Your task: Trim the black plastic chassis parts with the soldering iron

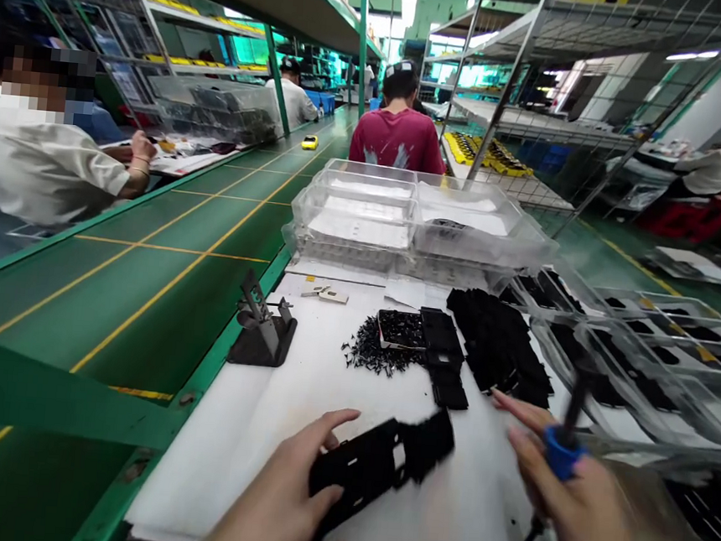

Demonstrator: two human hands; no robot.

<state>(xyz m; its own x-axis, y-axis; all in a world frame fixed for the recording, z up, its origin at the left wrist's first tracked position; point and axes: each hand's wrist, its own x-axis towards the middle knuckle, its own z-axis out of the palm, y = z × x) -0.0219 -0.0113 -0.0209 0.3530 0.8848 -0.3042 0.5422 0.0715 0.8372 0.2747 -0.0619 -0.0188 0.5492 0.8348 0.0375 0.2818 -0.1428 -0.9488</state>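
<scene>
My left hand grips a long flat black plastic part with slots and a pale square opening, tilted above the white work surface. In my right hand is a corded hand tool with a blue collar and a dark shaft; it is blurred, so its exact kind cannot be told. The right index finger stretches out beside a pile of flat black parts. Left of that pile lie more black parts, a small open box and a heap of tiny black pieces.
A metal fixture stands at the bench's left edge, beside a green conveyor. Clear plastic trays are stacked at the back; more trays with black parts stand right. Co-workers sit to the left and ahead.
</scene>
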